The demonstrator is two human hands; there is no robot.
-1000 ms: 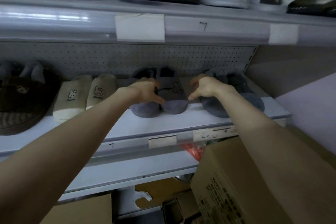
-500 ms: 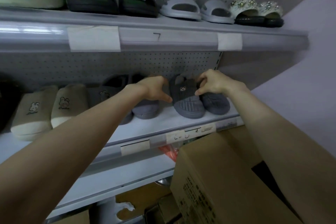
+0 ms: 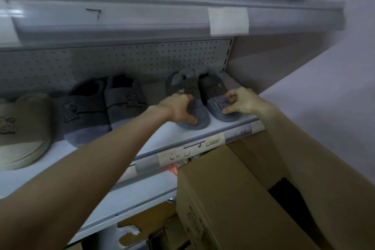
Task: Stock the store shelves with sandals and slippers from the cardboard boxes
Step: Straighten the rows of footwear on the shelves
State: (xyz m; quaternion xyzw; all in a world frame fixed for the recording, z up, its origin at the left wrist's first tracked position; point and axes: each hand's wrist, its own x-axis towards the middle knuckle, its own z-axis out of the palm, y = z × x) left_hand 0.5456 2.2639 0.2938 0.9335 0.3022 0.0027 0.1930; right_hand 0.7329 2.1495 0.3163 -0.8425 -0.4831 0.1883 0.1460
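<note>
While the open cardboard box (image 3: 233, 199) sits nearest, both arms reach over it to the middle shelf (image 3: 162, 134), just above and behind the box. On that shelf the left hand (image 3: 178, 108) grips one dark grey plush slipper (image 3: 199, 122), thumb on the toe, fingers curled over the upper. The right hand (image 3: 241, 102) pinches its mate (image 3: 215, 105), the two slippers touching, straight above the box.

Step, as judged: squaring a placed pair.

Next: release with toes level, then reach down into the box.

Up and left of the box: another grey pair (image 3: 105, 107).
</note>
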